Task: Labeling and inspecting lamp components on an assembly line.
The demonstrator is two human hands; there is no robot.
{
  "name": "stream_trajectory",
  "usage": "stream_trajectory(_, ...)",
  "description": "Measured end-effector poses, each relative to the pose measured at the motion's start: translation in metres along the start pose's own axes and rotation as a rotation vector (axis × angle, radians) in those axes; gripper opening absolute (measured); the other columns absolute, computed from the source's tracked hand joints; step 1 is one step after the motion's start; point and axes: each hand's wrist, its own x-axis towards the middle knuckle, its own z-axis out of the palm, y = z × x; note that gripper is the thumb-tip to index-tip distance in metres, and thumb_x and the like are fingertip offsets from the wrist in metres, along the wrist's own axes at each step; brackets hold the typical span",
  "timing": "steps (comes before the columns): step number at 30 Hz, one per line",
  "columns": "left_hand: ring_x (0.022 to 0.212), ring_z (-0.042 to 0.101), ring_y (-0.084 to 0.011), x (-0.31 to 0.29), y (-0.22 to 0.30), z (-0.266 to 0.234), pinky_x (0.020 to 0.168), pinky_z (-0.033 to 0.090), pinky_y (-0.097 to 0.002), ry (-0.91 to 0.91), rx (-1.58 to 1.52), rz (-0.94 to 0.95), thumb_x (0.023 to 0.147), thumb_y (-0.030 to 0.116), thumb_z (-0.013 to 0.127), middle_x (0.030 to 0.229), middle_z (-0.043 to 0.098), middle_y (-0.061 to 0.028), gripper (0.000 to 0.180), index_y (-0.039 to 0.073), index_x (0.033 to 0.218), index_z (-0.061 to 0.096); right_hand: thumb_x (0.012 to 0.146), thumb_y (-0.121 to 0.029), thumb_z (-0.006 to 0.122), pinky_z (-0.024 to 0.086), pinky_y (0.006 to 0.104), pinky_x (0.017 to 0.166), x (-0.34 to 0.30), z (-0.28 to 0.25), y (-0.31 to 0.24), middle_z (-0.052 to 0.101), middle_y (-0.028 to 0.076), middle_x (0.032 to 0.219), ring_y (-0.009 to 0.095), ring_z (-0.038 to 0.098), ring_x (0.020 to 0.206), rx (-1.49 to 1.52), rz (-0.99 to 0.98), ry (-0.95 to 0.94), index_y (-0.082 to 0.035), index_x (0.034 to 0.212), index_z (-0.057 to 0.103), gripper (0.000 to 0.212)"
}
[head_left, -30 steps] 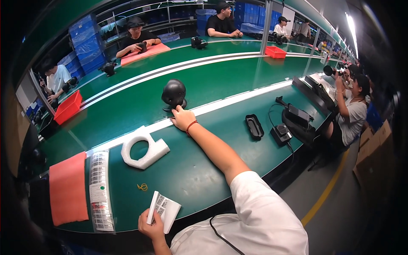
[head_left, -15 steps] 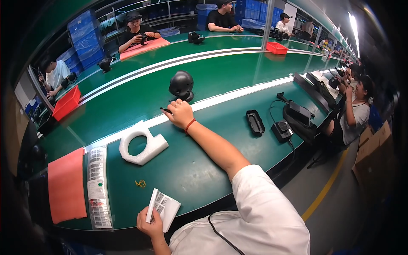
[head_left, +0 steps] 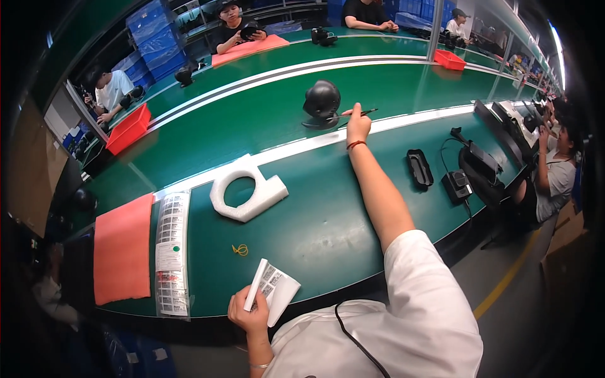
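Observation:
My right hand (head_left: 358,128) is closed around slim dark tweezers (head_left: 367,113), whose tips reach the lower part of a round-headed black device (head_left: 322,99). Whether they touch it I cannot tell. That device stands on a dark base on the green belt, just beyond the white rail. Down by the bench's near edge, my left hand (head_left: 251,310) grips a folded white label sheet (head_left: 282,290) with small printed blocks. Above that hand lies a small yellow loop (head_left: 240,250), and beyond it a white foam ring (head_left: 266,192).
An orange mat (head_left: 123,252) and a long label strip (head_left: 172,252) lie at the bench's left. A black tray (head_left: 419,169), a small black box with a cable (head_left: 457,184) and a black bag lie to the right. Red bins (head_left: 128,128) and several people are across the belt.
My right hand has gone from the near left of the black device to its right side, bringing the tweezers against or near its base. The whole view has shifted; my left hand keeps the label sheet.

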Motion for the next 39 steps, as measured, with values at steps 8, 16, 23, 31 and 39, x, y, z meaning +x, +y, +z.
stream_trajectory(8,0.062,0.058,-0.0327,-0.005,-0.008,0.001,0.055,0.045,-0.0403,0.040,-0.013,-0.013,0.069,0.006,0.068,0.070,0.061,-0.0118,0.011,0.005,0.078,0.063,0.083,-0.045,0.064,0.046,0.0374,0.060,0.002,0.001,0.021,0.063,0.011,0.062,0.025,0.062,0.061,-0.128,-0.163,-0.078,-0.004,0.068,0.065,0.044)
stream_trajectory(16,0.071,0.061,-0.0322,-0.005,-0.008,-0.001,0.064,0.048,-0.0395,-0.048,-0.001,-0.051,0.075,0.005,0.066,0.078,0.063,-0.0134,0.010,0.000,0.084,0.063,0.077,-0.039,0.069,0.048,0.0320,0.059,-0.023,0.005,0.009,0.065,0.004,0.064,0.021,0.063,0.061,-0.299,-0.282,-0.336,-0.013,0.072,0.065,0.027)
stream_trajectory(23,0.064,0.057,-0.0326,-0.004,-0.007,0.003,0.056,0.044,-0.0411,0.007,-0.009,0.012,0.073,0.006,0.067,0.072,0.061,-0.0120,0.011,0.002,0.082,0.062,0.076,-0.029,0.063,0.051,0.0395,0.068,-0.026,0.004,0.006,0.067,0.009,0.073,0.030,0.065,0.073,-0.419,-0.312,-0.428,-0.015,0.082,0.061,0.015)
stream_trajectory(31,0.064,0.056,-0.0326,-0.005,-0.008,0.001,0.056,0.044,-0.0409,-0.002,0.010,0.011,0.073,0.006,0.067,0.072,0.061,-0.0116,0.011,0.002,0.082,0.062,0.074,-0.018,0.059,0.050,0.0392,0.074,-0.020,0.006,0.015,0.067,0.016,0.083,0.033,0.064,0.081,-0.344,-0.243,-0.400,-0.011,0.101,0.058,0.028)
stream_trajectory(39,0.066,0.058,-0.0324,-0.002,-0.005,0.003,0.059,0.046,-0.0407,-0.012,-0.002,-0.042,0.074,0.007,0.067,0.074,0.062,-0.0114,0.010,0.001,0.081,0.062,0.072,-0.010,0.059,0.046,0.0315,0.064,-0.014,0.006,0.022,0.054,0.005,0.066,0.019,0.056,0.064,-0.221,-0.165,-0.283,-0.009,0.101,0.057,0.030)
